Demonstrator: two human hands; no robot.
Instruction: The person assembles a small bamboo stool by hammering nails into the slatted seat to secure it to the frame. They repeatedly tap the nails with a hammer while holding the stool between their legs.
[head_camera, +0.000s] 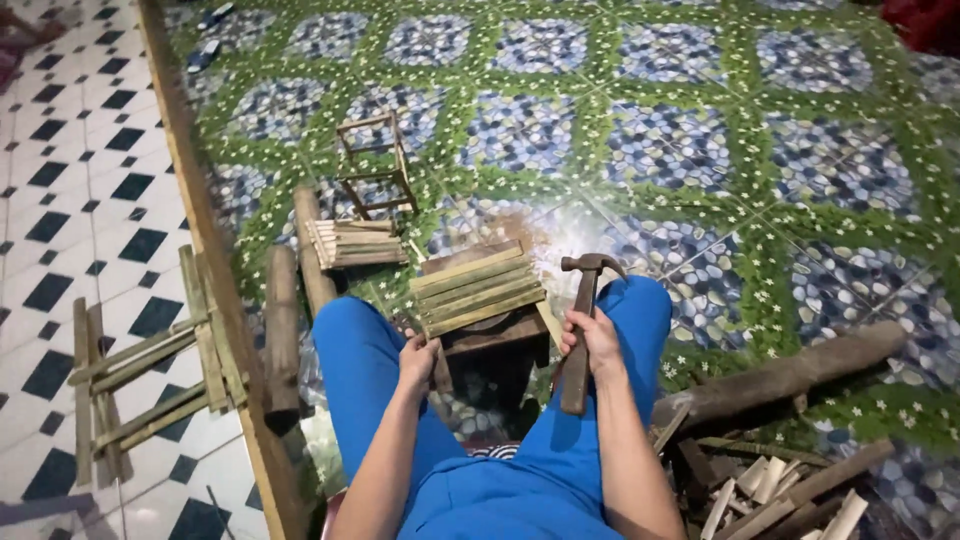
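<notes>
Right hand (592, 340) wrapped tight round the wooden handle of a claw hammer (584, 300), head raised just above the fist. Left hand (418, 362) pinches the near corner of a small slatted bamboo stool (476, 292), sitting between the two hands over the blue knees. Risk here: a swing glancing off could split a slat or catch those left fingers. Green patterned floor tiles (700, 150) beyond; checkered tiles left, offcuts by the right elbow.

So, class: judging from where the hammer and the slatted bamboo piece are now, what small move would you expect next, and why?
Probably swinging the hammer down onto the slatted bamboo piece: the right hand holds it head-up beside the slats, while the left hand steadies the piece's near edge.
</notes>
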